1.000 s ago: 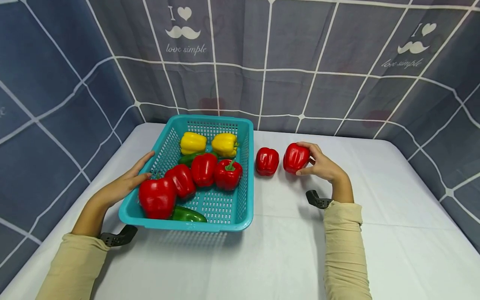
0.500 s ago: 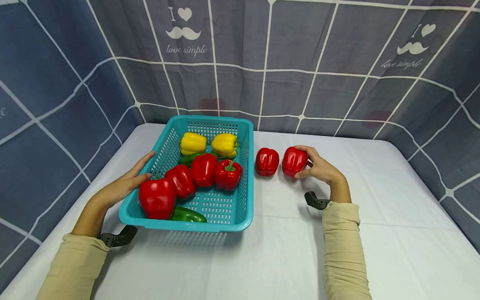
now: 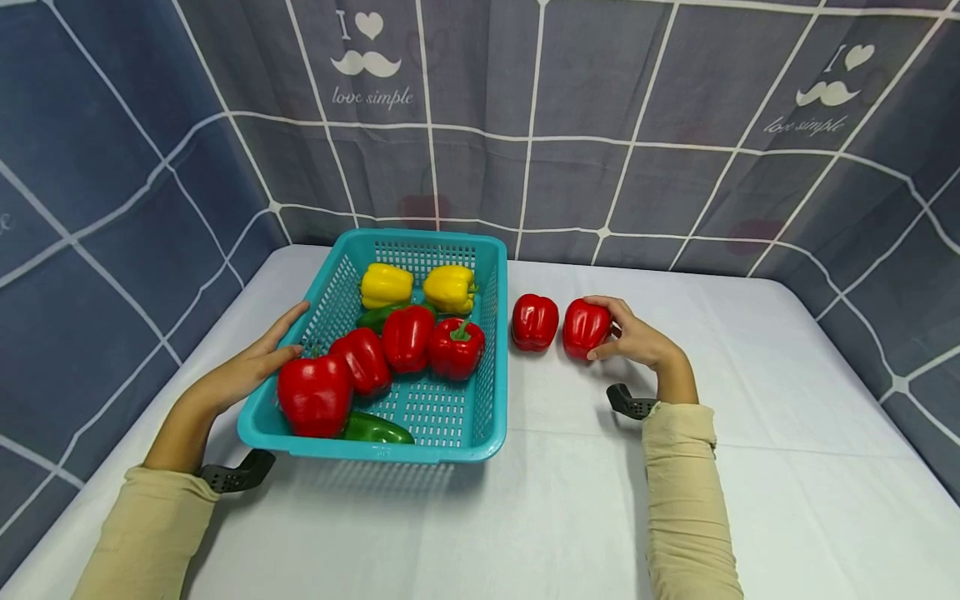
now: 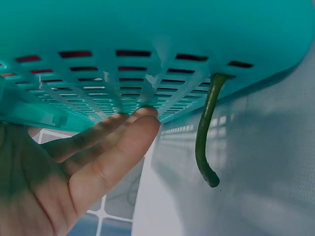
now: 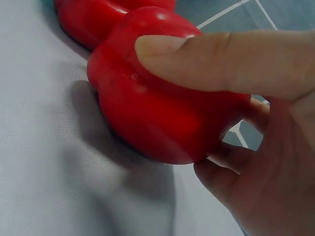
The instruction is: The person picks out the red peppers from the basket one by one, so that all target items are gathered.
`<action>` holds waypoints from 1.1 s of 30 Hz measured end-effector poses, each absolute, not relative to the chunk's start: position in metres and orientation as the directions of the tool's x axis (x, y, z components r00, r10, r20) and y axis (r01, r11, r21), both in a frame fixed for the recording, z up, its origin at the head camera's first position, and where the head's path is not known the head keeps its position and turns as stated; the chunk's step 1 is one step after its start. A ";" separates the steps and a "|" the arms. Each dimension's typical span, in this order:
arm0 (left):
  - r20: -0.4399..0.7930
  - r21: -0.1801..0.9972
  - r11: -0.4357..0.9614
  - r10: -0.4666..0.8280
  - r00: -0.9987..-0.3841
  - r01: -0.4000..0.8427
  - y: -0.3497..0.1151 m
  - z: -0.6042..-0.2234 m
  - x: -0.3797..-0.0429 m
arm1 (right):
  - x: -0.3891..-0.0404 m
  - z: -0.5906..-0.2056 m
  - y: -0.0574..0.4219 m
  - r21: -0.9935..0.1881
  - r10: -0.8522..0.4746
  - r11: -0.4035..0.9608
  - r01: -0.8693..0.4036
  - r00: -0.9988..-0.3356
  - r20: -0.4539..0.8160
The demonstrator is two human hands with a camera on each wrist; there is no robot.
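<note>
My right hand (image 3: 637, 340) pinches a red bell pepper (image 3: 583, 330), thumb on one side and fingers on the other. The right wrist view shows this pepper (image 5: 157, 113) low over the cloth; whether it touches is unclear. Close to its left lies another red bell pepper (image 3: 535, 322). My left hand (image 3: 236, 379) holds the left rim of a teal basket (image 3: 491, 400), its thumb over the edge. In the left wrist view the fingers (image 4: 113, 155) lie against the slotted outer wall. The basket bears several red bell peppers (image 3: 408, 339), two yellow ones (image 3: 386, 286) and green vegetables (image 3: 377, 429).
A white cloth (image 3: 570, 508) covers the table. Behind and at both sides hangs a dark checked curtain (image 3: 480, 175). A green stem (image 4: 205, 132) pokes out through a slot in the basket wall.
My right hand and its red bell pepper have shifted slightly left and nearer to me, dropping lower toward the table. The left hand and basket have stayed put.
</note>
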State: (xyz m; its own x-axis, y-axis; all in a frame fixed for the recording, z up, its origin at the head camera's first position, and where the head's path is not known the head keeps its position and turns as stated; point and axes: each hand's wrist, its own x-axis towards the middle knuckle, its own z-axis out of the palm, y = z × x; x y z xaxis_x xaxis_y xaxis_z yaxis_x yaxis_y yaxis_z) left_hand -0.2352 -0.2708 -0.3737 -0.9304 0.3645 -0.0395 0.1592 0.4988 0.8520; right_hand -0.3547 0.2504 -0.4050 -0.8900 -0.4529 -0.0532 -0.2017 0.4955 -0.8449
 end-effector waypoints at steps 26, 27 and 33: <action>-0.037 0.852 0.498 0.361 -0.932 0.159 -0.271 -0.375 -0.237 | -0.352 -0.400 0.253 -0.855 -0.490 0.479 -0.200 -0.869 -0.071; -0.037 0.853 0.497 0.361 -0.932 0.158 -0.271 -0.374 -0.236 | -0.352 -0.400 0.253 -0.856 -0.490 0.477 -0.201 -0.869 -0.069; -0.030 0.858 0.487 0.369 -0.929 0.166 -0.271 -0.374 -0.236 | -0.354 -0.401 0.252 -0.863 -0.489 0.462 -0.204 -0.871 -0.056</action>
State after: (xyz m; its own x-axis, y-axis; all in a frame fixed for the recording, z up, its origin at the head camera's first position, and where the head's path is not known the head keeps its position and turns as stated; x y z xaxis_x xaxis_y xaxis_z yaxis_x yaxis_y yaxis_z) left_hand -0.2357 -0.2713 -0.3739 -0.9290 0.3688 -0.0299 0.1657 0.4869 0.8576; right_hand -0.3540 0.2516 -0.4010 -0.8707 -0.4886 -0.0562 -0.2036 0.4620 -0.8632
